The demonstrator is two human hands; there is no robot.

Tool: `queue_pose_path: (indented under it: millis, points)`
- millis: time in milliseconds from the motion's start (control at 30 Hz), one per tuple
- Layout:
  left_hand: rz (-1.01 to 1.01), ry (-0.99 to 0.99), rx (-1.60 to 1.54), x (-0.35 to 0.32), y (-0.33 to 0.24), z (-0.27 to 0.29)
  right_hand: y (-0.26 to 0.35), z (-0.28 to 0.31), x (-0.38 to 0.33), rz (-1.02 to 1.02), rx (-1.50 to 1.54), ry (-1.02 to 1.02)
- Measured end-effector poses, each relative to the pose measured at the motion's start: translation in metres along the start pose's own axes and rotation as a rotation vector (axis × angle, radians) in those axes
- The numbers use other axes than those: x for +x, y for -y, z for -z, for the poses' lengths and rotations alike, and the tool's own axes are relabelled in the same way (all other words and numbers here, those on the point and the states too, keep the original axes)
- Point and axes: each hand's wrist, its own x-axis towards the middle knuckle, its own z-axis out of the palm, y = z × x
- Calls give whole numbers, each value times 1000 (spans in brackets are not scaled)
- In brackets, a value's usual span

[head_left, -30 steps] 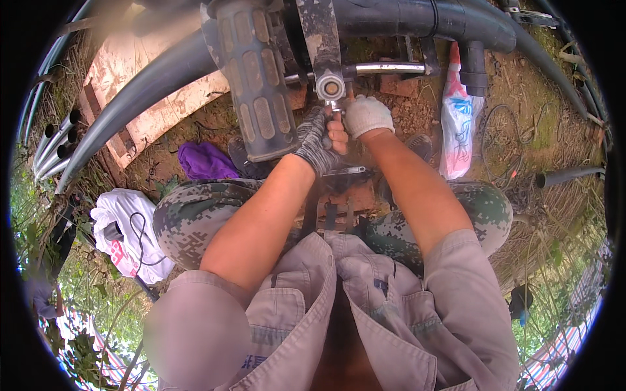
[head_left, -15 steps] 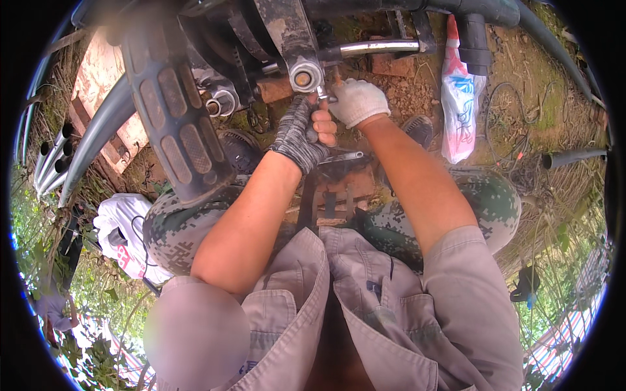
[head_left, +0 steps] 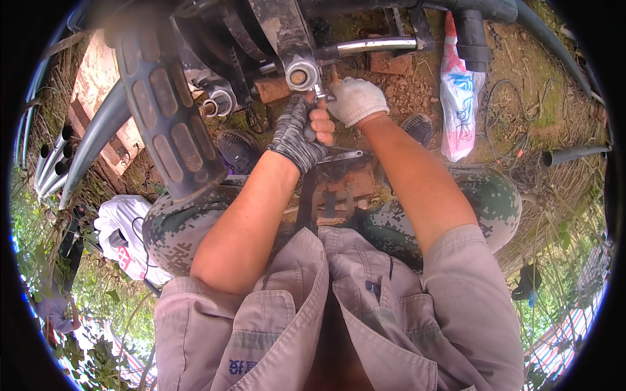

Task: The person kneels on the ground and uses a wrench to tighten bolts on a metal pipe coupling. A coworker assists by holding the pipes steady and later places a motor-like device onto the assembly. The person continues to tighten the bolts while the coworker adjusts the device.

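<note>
My left hand [head_left: 300, 130] wears a grey knitted glove with bare fingertips. Its fingers are curled closed just below a dark metal clamp arm [head_left: 279, 32], at a small silver metal piece [head_left: 319, 90] that looks like a bolt. A white glove covers my right hand [head_left: 357, 101], whose fingers are bent in toward the same piece from the right; its fingertips and whatever they grip are hidden. Right above my left hand, a round silver nut or bolt end [head_left: 300, 76] sits at the arm's tip. A silver wrench [head_left: 342, 156] lies below my hands.
A ribbed black handle-like part [head_left: 171, 117] hangs close on the left. A silver rod [head_left: 377, 45] and black pipe [head_left: 486, 8] cross behind. Bricks [head_left: 391, 63] lie on the soil. A white bag [head_left: 461, 111] is at the right, another white bag [head_left: 124, 228] at the left.
The machine parts sit slightly further left and higher in view. Both hands stay at the silver piece with nearly the same grip.
</note>
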Motion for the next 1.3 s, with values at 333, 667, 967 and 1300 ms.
queue_pose_path:
  millis: [333,667,967,1300]
  points:
    - [-50,-15,21,-4,3,-6,-1,1,0,2,16,21]
    - [-43,-64,18,-1,3,-5,0,-5,-1,5,23,-55]
    - [-3,-12,10,7,-1,6,8,6,-6,-22,10,-43]
    - [-18,-16,98,4,-4,-2,6,7,-3,-13,41,0]
